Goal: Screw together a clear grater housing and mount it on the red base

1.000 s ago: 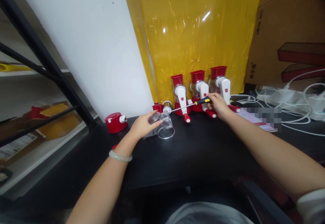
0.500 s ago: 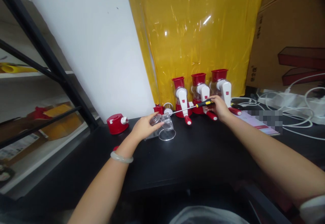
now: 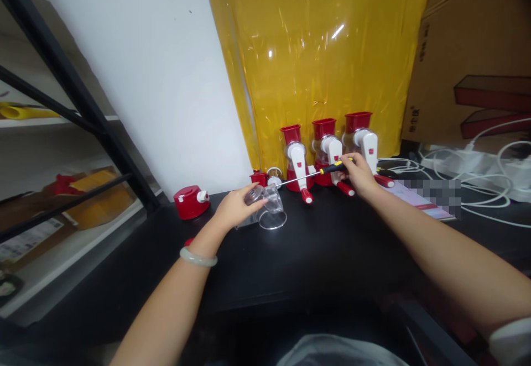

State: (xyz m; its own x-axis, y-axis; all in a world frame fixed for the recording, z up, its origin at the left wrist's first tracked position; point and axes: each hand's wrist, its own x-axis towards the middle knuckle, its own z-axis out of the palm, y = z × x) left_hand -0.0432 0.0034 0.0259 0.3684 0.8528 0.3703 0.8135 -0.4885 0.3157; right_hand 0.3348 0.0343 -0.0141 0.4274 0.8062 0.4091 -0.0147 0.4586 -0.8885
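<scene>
Head camera shows the clear plastic part [image 3: 272, 201] near the middle of the bench [image 3: 323, 266], lying on its side with its round mouth turned towards me. I judge it light and stiff, smooth enough to slip under dry fingers, and liable to crack or scratch if squeezed or pressed hard in one spot. Its thick wall and rounded end look like the best place to take hold, leaving the rim free.

My left hand [image 3: 235, 207] grips that end, thumb along the near side and fingers curled over the far side, closed only as far as the plastic lets it. My right hand [image 3: 358, 177] pinches the black-and-yellow handle of the screwdriver [image 3: 331, 167] between thumb and fingers. Its shaft slants down leftwards to the clear part's upper edge; I cannot tell what the tip meets.

Both my arms reach forward, the left forearm rising from the lower left, the right coming in from the lower right, wrists nearly straight.

Just behind the clear part are a metal drum [image 3: 274, 176] and a small red piece [image 3: 259, 178]. Three red-and-white graters [image 3: 296, 158] stand beyond the screwdriver, and a red base [image 3: 191, 202] sits to the left.
</scene>
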